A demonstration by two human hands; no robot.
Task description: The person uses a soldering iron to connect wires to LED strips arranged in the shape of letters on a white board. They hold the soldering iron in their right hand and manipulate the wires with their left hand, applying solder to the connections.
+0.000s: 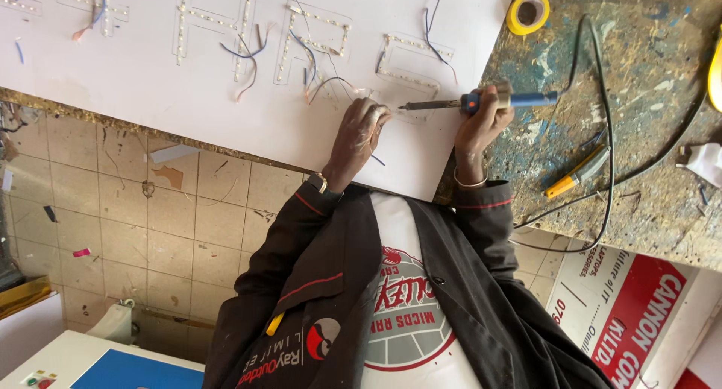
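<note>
My right hand (485, 122) grips a soldering iron with a blue handle (511, 99); its metal tip points left, over the near edge of a white board (188, 95). My left hand (361, 133) rests on the board just left of the tip, fingers pinched on a thin wire beside a clear letter outline lined with LED strip (410, 62). More LED letter outlines with loose blue and white wires (241, 54) run along the board to the left.
A paint-stained workbench (647, 80) lies under the board. On it are a yellow tape roll (528, 11), a yellow-handled tool (575, 174) and the iron's black cable (605, 133). Tiled floor (150, 231) shows lower left, a red and white sign panel (639, 314) lower right.
</note>
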